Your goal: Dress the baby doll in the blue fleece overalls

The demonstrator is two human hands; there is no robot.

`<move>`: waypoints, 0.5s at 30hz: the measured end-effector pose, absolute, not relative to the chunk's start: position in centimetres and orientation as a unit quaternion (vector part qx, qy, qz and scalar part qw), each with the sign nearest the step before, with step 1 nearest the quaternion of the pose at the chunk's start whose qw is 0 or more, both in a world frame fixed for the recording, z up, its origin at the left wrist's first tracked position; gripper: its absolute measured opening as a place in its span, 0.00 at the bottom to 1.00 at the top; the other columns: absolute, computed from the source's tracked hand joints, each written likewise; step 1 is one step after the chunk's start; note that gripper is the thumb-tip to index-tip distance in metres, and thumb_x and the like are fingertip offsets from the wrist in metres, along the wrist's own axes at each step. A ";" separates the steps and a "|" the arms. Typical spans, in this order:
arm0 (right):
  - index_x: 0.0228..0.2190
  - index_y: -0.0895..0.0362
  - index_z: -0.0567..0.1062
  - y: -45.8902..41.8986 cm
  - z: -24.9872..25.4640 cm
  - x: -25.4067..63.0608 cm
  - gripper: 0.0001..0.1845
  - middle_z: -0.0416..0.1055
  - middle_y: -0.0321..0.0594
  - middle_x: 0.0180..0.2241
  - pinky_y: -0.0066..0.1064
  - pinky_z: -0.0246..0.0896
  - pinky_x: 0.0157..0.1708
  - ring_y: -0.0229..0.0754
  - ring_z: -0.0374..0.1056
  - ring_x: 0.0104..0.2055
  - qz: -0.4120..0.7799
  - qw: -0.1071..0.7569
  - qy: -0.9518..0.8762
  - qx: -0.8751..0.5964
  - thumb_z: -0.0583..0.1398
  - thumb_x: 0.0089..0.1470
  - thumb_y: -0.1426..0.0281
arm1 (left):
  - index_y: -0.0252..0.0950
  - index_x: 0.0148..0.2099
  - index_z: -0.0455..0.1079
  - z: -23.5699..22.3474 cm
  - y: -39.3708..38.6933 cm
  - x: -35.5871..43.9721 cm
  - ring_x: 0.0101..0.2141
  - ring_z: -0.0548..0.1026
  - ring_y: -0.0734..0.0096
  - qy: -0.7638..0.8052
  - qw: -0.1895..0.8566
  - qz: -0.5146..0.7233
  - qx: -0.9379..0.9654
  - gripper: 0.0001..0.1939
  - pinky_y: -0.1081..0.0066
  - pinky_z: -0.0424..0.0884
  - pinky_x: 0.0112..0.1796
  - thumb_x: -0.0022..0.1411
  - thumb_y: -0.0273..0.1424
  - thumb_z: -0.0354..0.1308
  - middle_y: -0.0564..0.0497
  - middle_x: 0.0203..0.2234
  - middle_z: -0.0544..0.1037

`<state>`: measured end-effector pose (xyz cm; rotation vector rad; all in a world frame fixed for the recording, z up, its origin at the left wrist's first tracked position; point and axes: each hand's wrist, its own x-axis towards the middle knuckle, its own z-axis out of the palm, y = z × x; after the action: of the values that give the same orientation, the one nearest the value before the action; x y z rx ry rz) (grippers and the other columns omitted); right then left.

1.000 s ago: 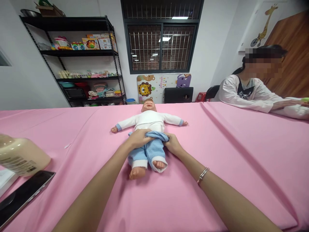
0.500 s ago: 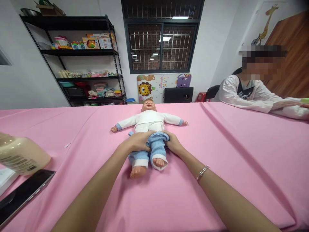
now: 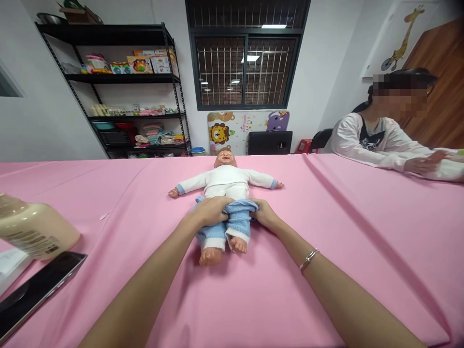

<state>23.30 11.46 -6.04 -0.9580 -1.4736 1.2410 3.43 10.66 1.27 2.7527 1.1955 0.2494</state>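
A baby doll (image 3: 225, 176) in a white long-sleeved top lies on its back, arms spread, feet towards me. Blue pants (image 3: 239, 222) with white cuffs cover its lower legs, bunched around the thighs, and both bare feet stick out. My left hand (image 3: 213, 211) is closed on the waistband between the doll's legs; some of its fingers are hidden in the cloth. On the other side, my right hand (image 3: 264, 214) pinches the rolled waist edge. White cloth shows above the waistband.
A pink cloth (image 3: 290, 290) covers the table. At the left lie a lotion bottle (image 3: 43, 229), a phone (image 3: 39, 292) and a white box (image 3: 12, 268). Across at the right sits a person (image 3: 377, 140). A black shelf (image 3: 119, 78) stands behind.
My right hand has pulled the waist edge slightly outward, and the cuff has slid a little up that foot. The other person's hand has lifted. The view has shifted slightly.
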 end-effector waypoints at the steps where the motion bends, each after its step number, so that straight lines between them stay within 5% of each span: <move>1: 0.28 0.61 0.73 11.4 -5.9 23.4 0.15 0.69 0.32 0.24 0.24 0.57 0.27 0.34 0.61 0.26 0.516 0.468 -0.601 -0.391 0.57 0.31 0.75 | 0.46 0.47 0.67 1.2 10.6 3.5 0.41 0.71 0.58 0.393 0.063 0.088 0.913 0.21 0.68 0.64 0.35 0.50 0.28 0.50 0.54 0.42 0.73; 6: 0.31 0.59 0.74 11.2 -5.2 23.4 0.18 0.70 0.32 0.25 0.25 0.58 0.29 0.34 0.62 0.27 0.540 0.476 -0.573 -0.391 0.60 0.29 0.75 | 0.43 0.44 0.70 1.9 10.5 3.5 0.40 0.70 0.58 0.380 -0.046 0.133 0.914 0.19 0.62 0.62 0.42 0.53 0.22 0.48 0.49 0.40 0.72; 10: 0.30 0.60 0.72 11.4 -5.1 23.6 0.18 0.69 0.31 0.22 0.26 0.58 0.28 0.34 0.62 0.25 0.564 0.517 -0.508 -0.396 0.61 0.27 0.76 | 0.41 0.53 0.63 2.5 11.6 1.7 0.51 0.62 0.54 0.492 -0.146 0.348 0.784 0.20 0.57 0.55 0.51 0.58 0.30 0.53 0.45 0.51 0.66; 15: 0.33 0.58 0.71 12.0 -5.3 23.9 0.21 0.69 0.32 0.25 0.24 0.56 0.26 0.34 0.63 0.27 0.580 0.568 -0.456 -0.366 0.57 0.28 0.75 | 0.29 0.56 0.57 0.1 13.2 -1.5 0.52 0.63 0.52 0.608 0.092 0.423 0.665 0.33 0.58 0.59 0.51 0.55 0.45 0.56 0.35 0.52 0.63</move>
<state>23.94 11.99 -5.34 -0.8604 -1.0703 1.3618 -1.47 13.16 0.08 1.9764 1.8069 1.2554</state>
